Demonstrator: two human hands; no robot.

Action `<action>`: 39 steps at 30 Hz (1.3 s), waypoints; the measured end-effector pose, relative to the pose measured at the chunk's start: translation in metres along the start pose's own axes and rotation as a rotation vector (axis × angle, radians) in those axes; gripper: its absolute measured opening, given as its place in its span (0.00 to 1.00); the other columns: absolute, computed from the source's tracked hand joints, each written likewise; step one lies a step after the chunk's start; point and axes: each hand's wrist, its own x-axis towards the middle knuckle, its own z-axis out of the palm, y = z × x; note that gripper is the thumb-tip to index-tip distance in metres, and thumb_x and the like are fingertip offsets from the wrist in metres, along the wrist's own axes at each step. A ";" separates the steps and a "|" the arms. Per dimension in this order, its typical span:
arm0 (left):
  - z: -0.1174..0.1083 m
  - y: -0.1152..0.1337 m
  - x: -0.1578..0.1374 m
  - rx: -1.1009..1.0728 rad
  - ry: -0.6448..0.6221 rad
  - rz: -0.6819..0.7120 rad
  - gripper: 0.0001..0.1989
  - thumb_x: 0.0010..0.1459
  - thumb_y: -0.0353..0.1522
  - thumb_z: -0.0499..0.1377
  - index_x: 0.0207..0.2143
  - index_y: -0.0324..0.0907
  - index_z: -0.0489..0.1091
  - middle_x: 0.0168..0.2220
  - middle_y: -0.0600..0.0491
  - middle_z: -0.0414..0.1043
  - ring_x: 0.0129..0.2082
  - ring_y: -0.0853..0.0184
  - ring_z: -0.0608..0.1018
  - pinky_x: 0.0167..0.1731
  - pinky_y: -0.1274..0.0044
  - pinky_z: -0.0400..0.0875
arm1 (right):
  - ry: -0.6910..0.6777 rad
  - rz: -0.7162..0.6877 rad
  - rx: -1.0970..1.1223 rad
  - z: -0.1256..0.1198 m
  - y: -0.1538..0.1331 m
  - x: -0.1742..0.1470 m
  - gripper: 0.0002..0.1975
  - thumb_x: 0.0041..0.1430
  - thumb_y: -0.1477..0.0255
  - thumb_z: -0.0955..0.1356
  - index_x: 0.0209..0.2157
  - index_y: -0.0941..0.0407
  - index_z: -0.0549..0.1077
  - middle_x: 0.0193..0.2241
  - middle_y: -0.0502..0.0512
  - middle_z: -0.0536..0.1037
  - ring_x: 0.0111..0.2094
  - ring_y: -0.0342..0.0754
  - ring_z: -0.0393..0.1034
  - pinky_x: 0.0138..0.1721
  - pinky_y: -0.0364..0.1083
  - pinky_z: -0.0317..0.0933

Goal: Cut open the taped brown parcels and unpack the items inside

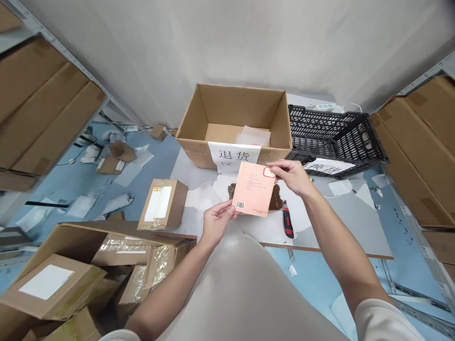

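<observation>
Between both hands I hold a thin pink book (253, 192), its barcode side facing me. My left hand (217, 220) pinches the lower left corner. The upper right corner is gripped by my right hand (292, 176). Behind the book, a dark brown patch (275, 198) on the table shows only in part. A red and black utility knife (287, 221) lies on the table, just right of the book. Beyond the book stands an open cardboard box (199, 154) with a paper sign on its front and a translucent sleeve inside.
A black plastic crate (341, 139) with a paper sign stands right of the open box. A taped carton (168, 203) sits at the table's left edge. Lower left, a large box (67, 232) holds several parcels. Scraps litter the blue floor (137, 187); shelves with cartons flank both sides.
</observation>
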 end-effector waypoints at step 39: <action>-0.012 -0.012 0.005 -0.075 -0.084 -0.039 0.19 0.44 0.40 0.67 0.38 0.38 0.75 0.34 0.50 0.78 0.30 0.68 0.78 0.36 0.73 0.74 | -0.173 0.171 0.136 0.005 0.014 0.001 0.21 0.50 0.58 0.70 0.43 0.56 0.76 0.34 0.56 0.80 0.33 0.46 0.74 0.33 0.46 0.71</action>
